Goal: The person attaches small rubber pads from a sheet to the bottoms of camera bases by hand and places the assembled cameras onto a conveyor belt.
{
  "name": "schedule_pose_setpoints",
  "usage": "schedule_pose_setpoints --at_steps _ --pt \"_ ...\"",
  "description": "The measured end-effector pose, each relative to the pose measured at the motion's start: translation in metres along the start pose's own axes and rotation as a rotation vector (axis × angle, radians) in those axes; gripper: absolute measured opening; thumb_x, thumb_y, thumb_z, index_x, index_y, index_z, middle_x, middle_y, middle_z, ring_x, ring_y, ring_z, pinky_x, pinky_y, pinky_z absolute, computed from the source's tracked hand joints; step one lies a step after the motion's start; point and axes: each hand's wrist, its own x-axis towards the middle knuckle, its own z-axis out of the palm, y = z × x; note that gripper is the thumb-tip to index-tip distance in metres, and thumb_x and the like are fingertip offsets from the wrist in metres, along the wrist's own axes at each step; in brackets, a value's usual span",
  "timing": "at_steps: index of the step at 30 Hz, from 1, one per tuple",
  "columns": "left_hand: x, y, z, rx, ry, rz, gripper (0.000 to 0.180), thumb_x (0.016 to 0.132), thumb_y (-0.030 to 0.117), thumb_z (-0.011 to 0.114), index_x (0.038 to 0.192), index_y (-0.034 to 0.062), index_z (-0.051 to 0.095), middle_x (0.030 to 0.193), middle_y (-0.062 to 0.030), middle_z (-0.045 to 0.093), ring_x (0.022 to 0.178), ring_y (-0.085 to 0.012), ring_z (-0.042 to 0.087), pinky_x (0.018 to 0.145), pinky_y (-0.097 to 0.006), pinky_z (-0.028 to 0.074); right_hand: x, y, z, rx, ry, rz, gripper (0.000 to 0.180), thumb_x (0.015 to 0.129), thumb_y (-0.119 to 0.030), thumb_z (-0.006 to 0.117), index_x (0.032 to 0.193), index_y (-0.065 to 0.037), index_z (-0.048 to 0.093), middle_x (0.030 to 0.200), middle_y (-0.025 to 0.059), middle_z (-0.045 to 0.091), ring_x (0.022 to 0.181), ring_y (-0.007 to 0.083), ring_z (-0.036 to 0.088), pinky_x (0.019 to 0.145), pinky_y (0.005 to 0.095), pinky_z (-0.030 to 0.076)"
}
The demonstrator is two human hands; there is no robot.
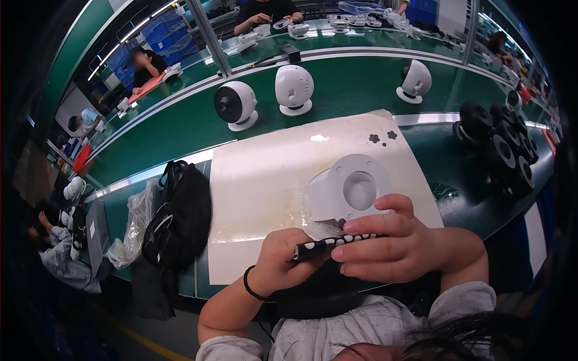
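My left hand, with a black band at its wrist, is closed around one end of a black strip with white round spots. From the other side my right hand grips the same strip, its fingers bent over it. A small dark round piece shows at a right fingertip; whether it is pinched or stuck there I cannot tell. Just beyond my hands a white plastic housing with a round hollow lies on a pale mat. Part of the housing is hidden by my right fingers.
Two dark flower-shaped pads lie on the mat. White camera-like devices stand on the green bench beyond. Black round parts are piled at right. A black bag and clear plastic wrap lie at left. Other people sit farther off.
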Motion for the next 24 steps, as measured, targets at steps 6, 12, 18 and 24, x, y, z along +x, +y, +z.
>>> schedule_pose_setpoints --at_steps 6,12,18,24 --pt "-0.003 -0.009 0.002 0.025 0.036 0.148 0.020 0.063 0.005 0.071 0.081 0.0064 0.061 0.063 -0.0053 0.054 0.054 -0.0227 0.053 0.047 -0.029 0.039 0.000 0.040 -0.010 0.104 0.110 0.514 0.011 0.067 -0.013 0.069 0.075 -0.011 0.061 0.114 0.0068 0.050 0.116 0.0274 0.039 0.095 0.0375 0.030" --pt "-0.007 -0.023 0.001 0.037 0.155 0.245 0.028 0.061 0.003 0.069 0.088 0.0057 0.060 0.115 -0.0190 0.051 0.061 -0.0167 0.056 0.054 -0.025 0.046 -0.011 0.071 0.005 0.529 0.150 0.931 0.009 0.073 -0.010 0.063 0.079 -0.008 0.057 0.119 0.0092 0.046 0.120 0.0257 0.036 0.099 0.0386 0.027" --pt "-0.008 -0.032 -0.006 0.037 0.061 0.229 0.027 0.060 0.003 0.069 0.084 0.0055 0.058 0.122 -0.0214 0.048 0.055 -0.0153 0.056 0.054 -0.024 0.046 -0.011 0.077 0.001 0.529 -0.014 0.888 0.011 0.073 -0.011 0.064 0.082 -0.008 0.058 0.116 0.0086 0.050 0.121 0.0263 0.034 0.099 0.0380 0.027" --pt "-0.011 -0.035 -0.013 0.084 -0.021 0.209 0.033 0.060 -0.001 0.073 0.088 0.0060 0.057 0.122 -0.0241 0.045 0.094 -0.0250 0.060 0.054 -0.022 0.048 -0.004 0.065 -0.014 -0.202 -0.235 0.453 0.029 0.072 -0.030 0.067 0.092 -0.009 0.063 0.113 0.0040 0.052 0.120 0.0269 0.037 0.100 0.0417 0.024"
